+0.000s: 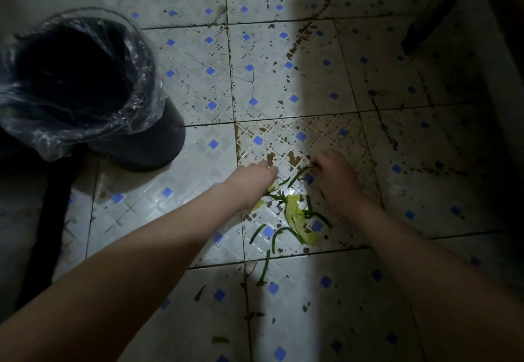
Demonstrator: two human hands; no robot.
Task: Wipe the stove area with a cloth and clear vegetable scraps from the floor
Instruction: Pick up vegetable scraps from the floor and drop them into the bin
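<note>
Right hand point(337, 180) down at the floor, fingertips pinched on the top end of a thin dark green stalk point(296, 176) that slants back toward the wrist. Left hand point(255, 176) is just across from it, knuckles up and fingers curled under against the tile with a pale scrap showing at its lower edge, and I cannot tell whether it has anything in its grip. Between and just below the hands lies the bulk of the mess: a crumpled, soft-looking yellow-green leaf point(297, 217) with more wiry stalks tangled over it, then curved green strips point(279, 234), limp and ribbon-like, trailing toward the camera, and one long strip point(265, 268) crossing a grout line. A few small dark bits point(219, 339) sit further out near the bottom. So the floor pick-up looks to be only beginning, with nearly all the scraps on the ground. All of it rests on glossy white floor tiles with small blue squares point(198, 49), scored in a diamond pattern, cracked in places and heavily flecked with brown stains. Out to the left, well apart from the pile, stands a round dark bin point(153, 146) lined with a clear crinkled plastic bag point(136, 112), mouth open, the likely place for the scraps. No stove and no cloth in view, so how the wiping stands I cannot say.
</note>
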